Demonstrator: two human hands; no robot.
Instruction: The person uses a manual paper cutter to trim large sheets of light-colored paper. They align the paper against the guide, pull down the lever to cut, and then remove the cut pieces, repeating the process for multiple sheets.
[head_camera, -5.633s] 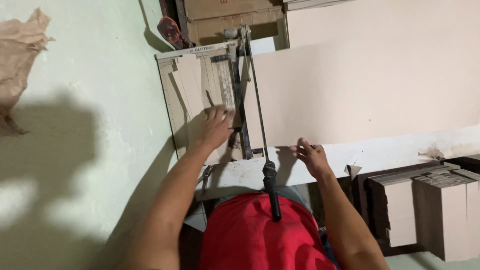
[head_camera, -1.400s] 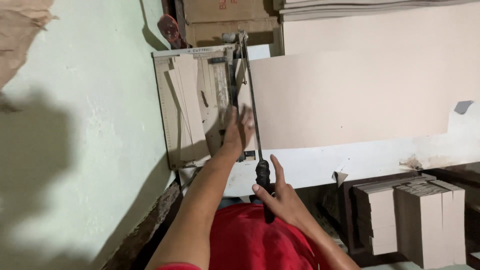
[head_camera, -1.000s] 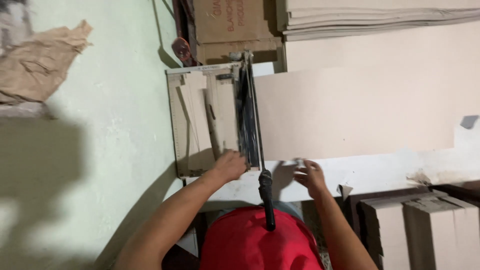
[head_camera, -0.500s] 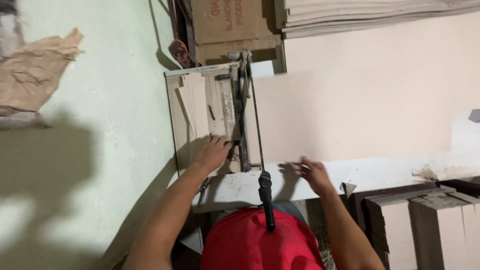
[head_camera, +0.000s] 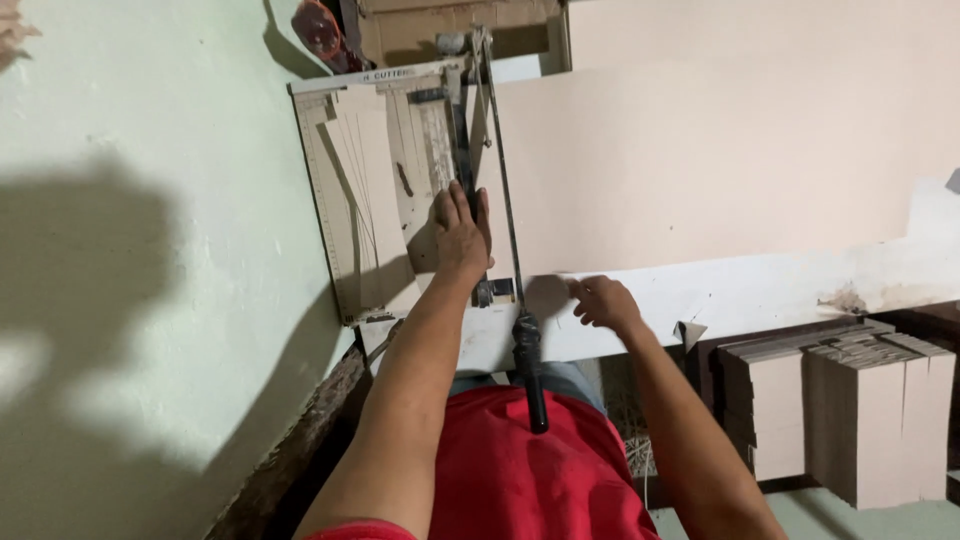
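head: cut stacks (head_camera: 850, 410) beside white bench (head_camera: 760, 295)

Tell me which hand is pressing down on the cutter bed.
The left hand, flat on the paper cutter beside its blade arm. The right hand rests at the large cardboard sheet's near edge.

Small cardboard-cutting workshop: lever-arm guillotine paper cutter (head_camera: 400, 180) on a white tabletop (head_camera: 740, 300), stacked cut beige cardboard pieces (head_camera: 850, 410), pale green wall (head_camera: 150, 250).

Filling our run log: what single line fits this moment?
left hand: flat on cutter clamp bar | right hand: on cardboard sheet edge | blade handle: free
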